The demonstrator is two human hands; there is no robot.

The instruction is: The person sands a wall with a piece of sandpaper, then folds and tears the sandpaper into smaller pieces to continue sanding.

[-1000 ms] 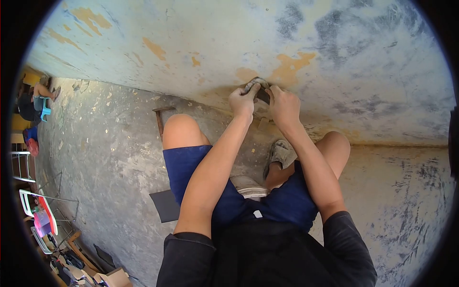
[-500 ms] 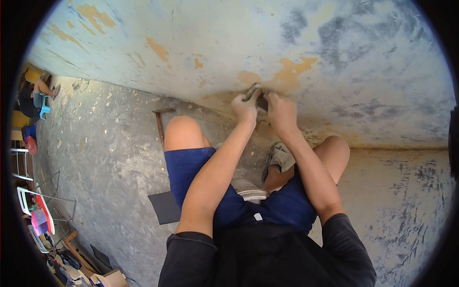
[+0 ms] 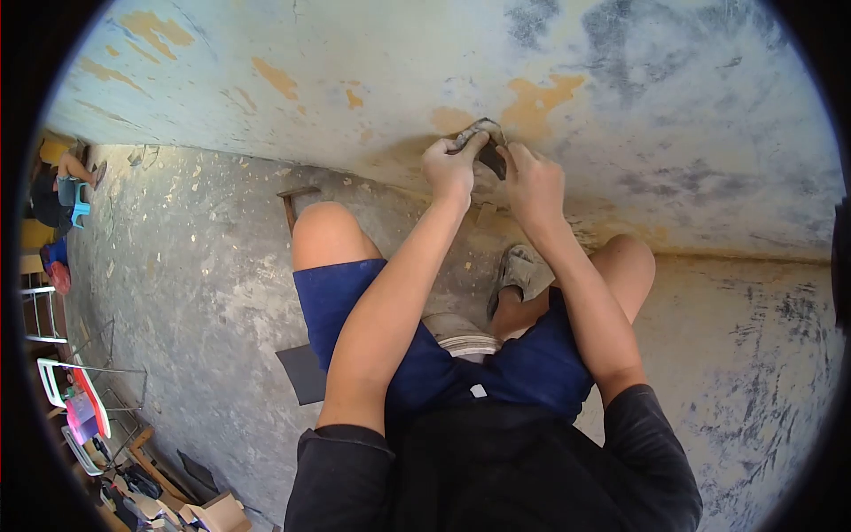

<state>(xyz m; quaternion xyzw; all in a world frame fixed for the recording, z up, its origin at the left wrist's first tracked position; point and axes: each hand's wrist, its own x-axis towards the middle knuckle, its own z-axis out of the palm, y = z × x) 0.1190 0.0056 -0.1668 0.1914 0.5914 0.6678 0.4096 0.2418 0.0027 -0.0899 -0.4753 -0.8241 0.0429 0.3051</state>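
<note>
My left hand (image 3: pixel 448 176) is closed on one end of a dark, bent piece of sandpaper (image 3: pixel 490 160), its thumb lying along the top. My right hand (image 3: pixel 534 184) pinches the opposite end. Between the two hands the sandpaper curves, with a greyish, dusty edge towards the wall. Both hands are close to the lower part of the whitish wall (image 3: pixel 399 89), just below an orange-tan bare patch (image 3: pixel 537 103). Whether the sandpaper touches the wall is hard to tell.
On the concrete floor (image 3: pixel 195 284) lie a hammer (image 3: pixel 290 206) beside my left knee and a dark flat sheet (image 3: pixel 303 374). Chairs (image 3: pixel 84 399) and cardboard boxes (image 3: pixel 220 514) stand far left. Another person (image 3: pixel 53 191) sits by a blue stool (image 3: pixel 80 206).
Both hands have moved slightly up in the view. My hands are somewhat farther apart, and more of the bent sandpaper shows between them. My head view has shifted a little.
</note>
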